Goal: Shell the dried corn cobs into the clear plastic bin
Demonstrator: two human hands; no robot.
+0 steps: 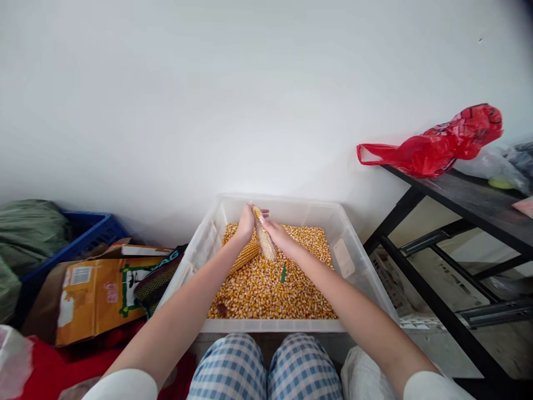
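Note:
A corn cob [266, 244] is held between my two hands over the bin, tilted with its near end pointing down toward me. Most of its near part is bare and pale, while yellow kernels remain at the far tip. My left hand [246, 221] closes on its left side. On the right side my right hand [277, 232] grips it, thumb against the cob. Below my left hand a second cob [245, 256], full of yellow kernels, lies on the loose corn kernels [270, 294]. These kernels cover the bottom of a clear plastic bin [272, 326]. A small green scrap [283, 274] rests among them.
At left are a blue crate [91, 230], a torn cardboard box [100, 294] and a dark mesh bag [162, 283]. A black metal-framed table [470, 200] stands right, bearing a red plastic bag [441, 144]. A white wall [266, 100] rises behind the bin.

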